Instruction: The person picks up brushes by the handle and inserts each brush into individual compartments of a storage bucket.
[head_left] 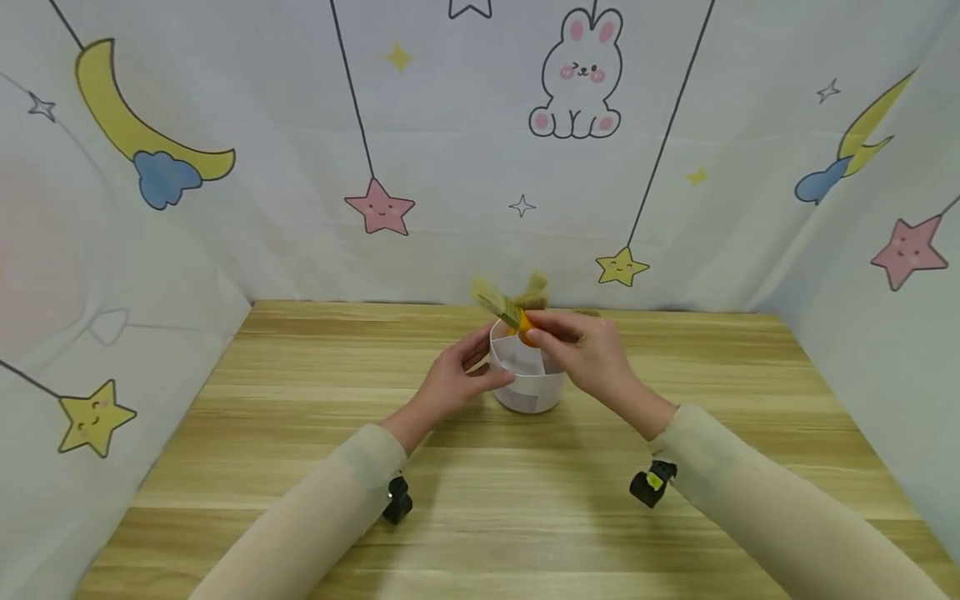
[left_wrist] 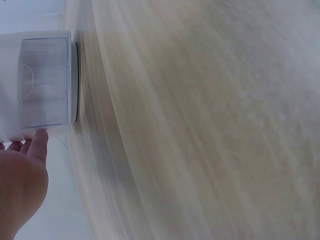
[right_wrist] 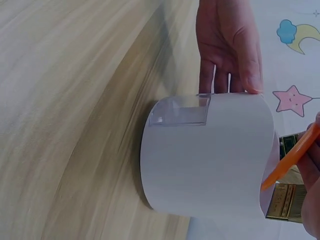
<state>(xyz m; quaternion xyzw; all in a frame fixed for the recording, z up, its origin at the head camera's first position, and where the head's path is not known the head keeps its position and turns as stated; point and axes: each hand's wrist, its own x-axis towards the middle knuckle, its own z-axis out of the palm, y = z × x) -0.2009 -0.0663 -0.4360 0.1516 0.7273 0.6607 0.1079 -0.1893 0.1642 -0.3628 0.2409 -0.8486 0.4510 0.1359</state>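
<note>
A white round desk organizer (head_left: 528,396) with divided compartments stands upright on the wooden table. My left hand (head_left: 455,377) holds its left side, thumb along the front of the rim and fingers toward the back. Between thumb and fingers, my right hand (head_left: 596,354) pinches a paintbrush (head_left: 501,307) by its orange handle (right_wrist: 295,155), bristles tilted up and left. The handle's lower end reaches the organizer's opening. Another paintbrush (head_left: 536,290) stands in the organizer, bristles up. In the right wrist view, a brush's metal ferrule (right_wrist: 286,201) shows beside the rim.
Behind the right hand, a brown tuft (head_left: 587,312) peeks out, mostly hidden. The wooden table (head_left: 315,375) ends at a white cloth backdrop (head_left: 465,133) printed with stars, moons and a rabbit. A clear window (right_wrist: 182,111) is set in the organizer's wall.
</note>
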